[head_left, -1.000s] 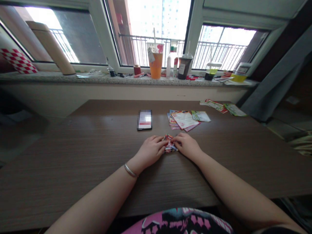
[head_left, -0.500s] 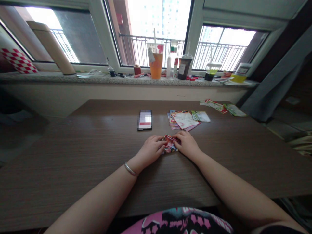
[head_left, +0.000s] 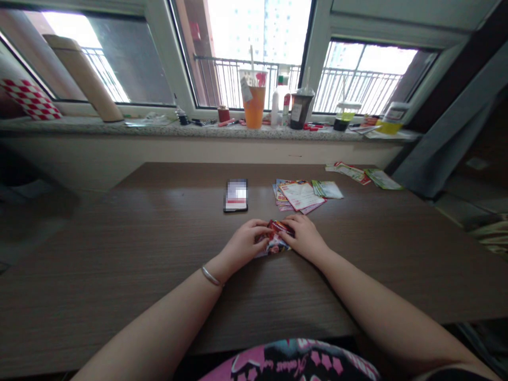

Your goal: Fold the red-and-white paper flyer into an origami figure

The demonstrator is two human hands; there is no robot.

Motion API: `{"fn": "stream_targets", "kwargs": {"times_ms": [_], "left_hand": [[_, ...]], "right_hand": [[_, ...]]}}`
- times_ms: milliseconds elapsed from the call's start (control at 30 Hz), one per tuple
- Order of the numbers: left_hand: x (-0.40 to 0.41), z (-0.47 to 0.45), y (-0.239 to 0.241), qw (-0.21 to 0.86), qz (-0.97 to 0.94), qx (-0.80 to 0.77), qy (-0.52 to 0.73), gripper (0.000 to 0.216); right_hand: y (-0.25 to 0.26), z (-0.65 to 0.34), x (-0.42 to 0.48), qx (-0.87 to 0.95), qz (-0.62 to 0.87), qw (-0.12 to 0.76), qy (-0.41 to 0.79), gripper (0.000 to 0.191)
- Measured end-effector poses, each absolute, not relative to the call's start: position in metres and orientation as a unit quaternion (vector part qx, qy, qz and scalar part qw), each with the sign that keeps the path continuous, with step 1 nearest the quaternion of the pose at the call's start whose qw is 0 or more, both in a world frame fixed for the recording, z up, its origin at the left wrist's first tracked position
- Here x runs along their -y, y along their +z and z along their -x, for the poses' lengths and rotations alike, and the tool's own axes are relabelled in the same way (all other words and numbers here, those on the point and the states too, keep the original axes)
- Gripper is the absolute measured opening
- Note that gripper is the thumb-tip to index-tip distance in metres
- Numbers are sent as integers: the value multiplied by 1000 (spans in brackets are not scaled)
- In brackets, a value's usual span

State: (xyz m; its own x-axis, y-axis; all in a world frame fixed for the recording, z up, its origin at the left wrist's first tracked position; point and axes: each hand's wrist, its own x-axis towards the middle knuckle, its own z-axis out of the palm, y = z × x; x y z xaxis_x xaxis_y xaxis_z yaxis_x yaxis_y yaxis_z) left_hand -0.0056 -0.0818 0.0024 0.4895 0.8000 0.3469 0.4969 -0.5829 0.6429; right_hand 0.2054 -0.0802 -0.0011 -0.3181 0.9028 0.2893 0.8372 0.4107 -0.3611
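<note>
From where I'm standing: left hand (head_left: 249,239) and right hand (head_left: 306,233) hold a small glossy red-and-multicoloured printed paper (head_left: 277,243) between them, fingers curled in narrow at its two sides. Paper's low on the brown wood-grain table (head_left: 159,238), in front of the torso. Nearest clutter: fanned pile of colourful rectangular leaflets (head_left: 300,194), just beyond right hand; black-edged rectangular phone (head_left: 236,196), just beyond left. More red-and-green flat leaflets (head_left: 353,172) far right. Behind, speckled stone windowsill (head_left: 151,129) with clear cup of orange drink (head_left: 254,108), dark plastic cup (head_left: 300,110).
</note>
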Motion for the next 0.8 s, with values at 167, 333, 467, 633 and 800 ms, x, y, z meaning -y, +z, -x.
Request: {"fn": "stream_targets", "kwargs": {"times_ms": [167,333,467,633,800], "left_hand": [[84,6,1,244,-825,-366,354,18],[85,5,5,243,-820,-367,365,18],[87,4,9,243,-809,-375,382,24],[90,1,8,278,-765,-406,416,36],[93,0,9,315,-745,-429,402,29]], "right_hand": [[-1,-205,80,799,539,252,89,22],[0,-203,82,772,546,287,153,14],[5,-200,86,742,555,314,207,10],[8,-195,92,721,542,343,264,7],[9,-190,96,720,521,359,285,6]]}}
